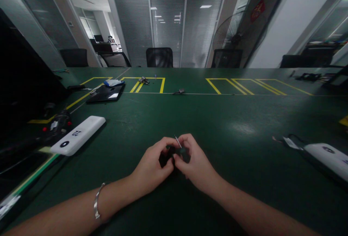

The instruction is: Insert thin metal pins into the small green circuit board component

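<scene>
Hands (194, 160) meet above a green table (168, 116), facing glass partitions (165, 18).

Held up between my left hand (153, 163) and my right hand (195, 161) is a small dark piece (184, 153), blurred and partly covered by my right fingers, which pinch it. A thin, straight, silvery metal pin (178, 142) shows at its upper end, slanting up and toward my left, its tip near my left fingertips. Something black fills the curl of my left fingers too; it may be more of the piece, or only shadow.
</scene>
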`<state>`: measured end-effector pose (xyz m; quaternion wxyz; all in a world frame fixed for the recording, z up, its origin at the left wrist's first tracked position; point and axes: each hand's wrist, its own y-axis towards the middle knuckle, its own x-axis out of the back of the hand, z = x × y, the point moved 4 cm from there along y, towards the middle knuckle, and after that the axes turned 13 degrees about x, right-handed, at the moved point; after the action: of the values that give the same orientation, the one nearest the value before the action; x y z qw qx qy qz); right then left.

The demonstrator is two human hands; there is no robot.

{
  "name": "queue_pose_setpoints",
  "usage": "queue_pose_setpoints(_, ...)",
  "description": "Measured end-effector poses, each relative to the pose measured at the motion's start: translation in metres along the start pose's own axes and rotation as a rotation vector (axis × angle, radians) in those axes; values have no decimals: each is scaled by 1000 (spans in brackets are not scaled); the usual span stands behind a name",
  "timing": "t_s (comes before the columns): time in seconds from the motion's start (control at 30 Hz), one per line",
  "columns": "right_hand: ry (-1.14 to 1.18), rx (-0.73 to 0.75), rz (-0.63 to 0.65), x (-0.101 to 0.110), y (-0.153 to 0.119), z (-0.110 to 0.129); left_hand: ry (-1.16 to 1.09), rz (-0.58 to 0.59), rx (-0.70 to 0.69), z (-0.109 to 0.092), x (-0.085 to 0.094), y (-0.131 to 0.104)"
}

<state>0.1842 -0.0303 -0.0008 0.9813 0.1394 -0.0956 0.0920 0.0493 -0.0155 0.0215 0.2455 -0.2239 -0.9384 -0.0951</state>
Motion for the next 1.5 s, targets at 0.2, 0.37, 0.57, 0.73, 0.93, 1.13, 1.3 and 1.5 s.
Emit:
queue_pose_setpoints(0.2,-4,38,-36,0,3,1,20,-22,-6,-1,-1,1)
queue_pose_setpoints(0.37,14,-23,-17,1,2,-2,-91,-20,40,7,0,4)
queue_pose_setpoints(0.57,12,-2,4,9,1,-4,-441,97,234,27,8,14)
queue_pose_setpoints(0.73,-46,85,36,14,3,1,-512,86,263,31,17,16)
queue_pose_setpoints(0.93,-231,226,136,14,6,11,-587,72,310,35,18,15)
queue_pose_setpoints(1.13,-334,297,165,13,7,14,-541,104,253,31,18,13)
queue_pose_setpoints(1.3,-326,333,147,12,7,16,-381,67,148,25,22,13)
queue_pose_setpoints(1.5,-328,328,147,13,6,17,-439,48,210,27,21,13)
